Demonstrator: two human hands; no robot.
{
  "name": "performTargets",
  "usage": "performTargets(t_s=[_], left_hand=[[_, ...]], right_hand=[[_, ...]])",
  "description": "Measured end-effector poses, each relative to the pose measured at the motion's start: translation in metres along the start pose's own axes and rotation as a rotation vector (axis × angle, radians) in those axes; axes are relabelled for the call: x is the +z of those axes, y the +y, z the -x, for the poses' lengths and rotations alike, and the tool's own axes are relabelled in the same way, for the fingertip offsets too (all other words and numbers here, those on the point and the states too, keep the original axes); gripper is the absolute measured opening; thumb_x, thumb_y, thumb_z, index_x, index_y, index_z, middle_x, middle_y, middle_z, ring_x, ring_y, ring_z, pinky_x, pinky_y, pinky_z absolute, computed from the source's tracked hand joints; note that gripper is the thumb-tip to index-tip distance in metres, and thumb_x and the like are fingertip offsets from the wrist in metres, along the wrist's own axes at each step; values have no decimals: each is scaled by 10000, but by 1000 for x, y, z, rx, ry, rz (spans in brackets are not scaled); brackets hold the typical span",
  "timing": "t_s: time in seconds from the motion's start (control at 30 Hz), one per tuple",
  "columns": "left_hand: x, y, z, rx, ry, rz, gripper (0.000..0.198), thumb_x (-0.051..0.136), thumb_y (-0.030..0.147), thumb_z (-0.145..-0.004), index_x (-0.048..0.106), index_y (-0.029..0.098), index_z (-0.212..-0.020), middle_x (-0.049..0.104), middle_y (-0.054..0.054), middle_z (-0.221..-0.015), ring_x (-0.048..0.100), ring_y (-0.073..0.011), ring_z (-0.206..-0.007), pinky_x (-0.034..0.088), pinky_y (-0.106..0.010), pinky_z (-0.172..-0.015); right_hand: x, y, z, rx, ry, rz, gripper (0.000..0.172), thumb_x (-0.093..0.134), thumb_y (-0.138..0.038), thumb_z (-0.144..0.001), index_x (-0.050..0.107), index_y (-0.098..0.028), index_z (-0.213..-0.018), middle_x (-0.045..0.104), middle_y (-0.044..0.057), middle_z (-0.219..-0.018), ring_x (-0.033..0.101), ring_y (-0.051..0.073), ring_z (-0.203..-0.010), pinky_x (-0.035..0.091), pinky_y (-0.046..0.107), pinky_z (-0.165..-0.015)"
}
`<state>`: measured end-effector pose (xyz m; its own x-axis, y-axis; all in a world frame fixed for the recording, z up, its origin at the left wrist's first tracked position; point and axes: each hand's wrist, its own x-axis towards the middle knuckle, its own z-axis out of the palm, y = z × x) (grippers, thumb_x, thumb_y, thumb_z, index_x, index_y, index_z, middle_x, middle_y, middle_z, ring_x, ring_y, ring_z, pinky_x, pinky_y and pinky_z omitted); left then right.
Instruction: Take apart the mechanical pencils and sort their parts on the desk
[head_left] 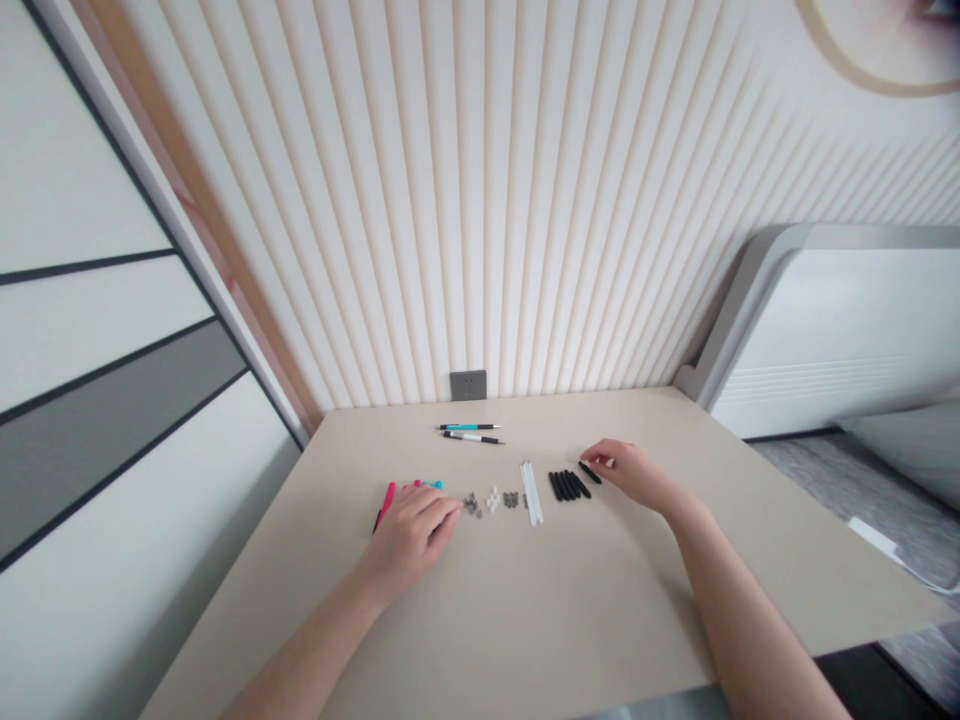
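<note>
My left hand [411, 532] is over the left end of a row of pen parts, palm down. Its fingers are pressed together, and I cannot make out anything in them. Partly hidden behind it are pink barrels [388, 498] and blue barrels [433, 485]. Just beyond its fingertips lie small grey pieces [472, 504], then small white pieces [493, 499]. My right hand [626, 470] pinches a black pen grip [591, 473] low over the table, at the right of several black grips [569, 486] lying side by side.
Thin white refill tubes [531, 493] lie beside more small grey pieces [511, 499]. Farther back are two pens, one blue and black [469, 427], one white and black [472, 438]. The beige table [495, 610] meets a ribbed wall with a dark socket [469, 385]. A bed headboard [832, 320] stands right.
</note>
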<state>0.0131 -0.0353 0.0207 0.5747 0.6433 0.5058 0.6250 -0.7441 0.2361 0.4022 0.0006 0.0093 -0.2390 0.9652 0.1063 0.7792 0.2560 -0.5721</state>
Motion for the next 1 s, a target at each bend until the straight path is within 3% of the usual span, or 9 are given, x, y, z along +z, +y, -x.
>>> performTargets(t_s=[0.13,0.4,0.57,0.73,1.0], left_hand=[[0,0,0,3,4,-6,162,476,180,-947,635,210,-959,670,-26,-881,604,-173,-842,443,-347,-862],[0,0,0,5,10,-13,156,492,188,-940,645,215,-947,673,-25,-868,612,-174,-838,451,-339,-859],[1,-2,0,5,4,-8,154,488,185,-943,639,215,-947,672,-23,-873,607,-175,-838,441,-344,-855],[1,-2,0,7,-4,5,144,493,183,-944,633,214,-948,673,-22,-882,603,-178,-845,435,-343,-845],[0,-1,0,6,-9,12,147,487,172,-944,629,211,-952,670,-22,-884,595,-177,-842,426,-347,-840]], right_hand=[[0,-1,2,69,-63,42,265,554,-289,-857,682,-210,-1076,685,74,-957,624,200,-819,473,332,-768],[2,-6,4,161,-162,3,377,564,-231,-809,632,-201,-1178,682,45,-837,615,185,-750,441,278,-679],[-1,-11,7,154,-215,-112,404,565,-352,-838,612,-204,-1210,683,47,-871,618,190,-772,450,289,-695],[0,-9,9,121,-305,-177,540,664,-314,-750,569,-209,-1270,647,31,-908,593,182,-778,451,289,-715],[7,-8,7,128,-254,-127,602,676,-261,-716,552,-183,-1299,632,46,-917,586,208,-809,443,308,-737]])
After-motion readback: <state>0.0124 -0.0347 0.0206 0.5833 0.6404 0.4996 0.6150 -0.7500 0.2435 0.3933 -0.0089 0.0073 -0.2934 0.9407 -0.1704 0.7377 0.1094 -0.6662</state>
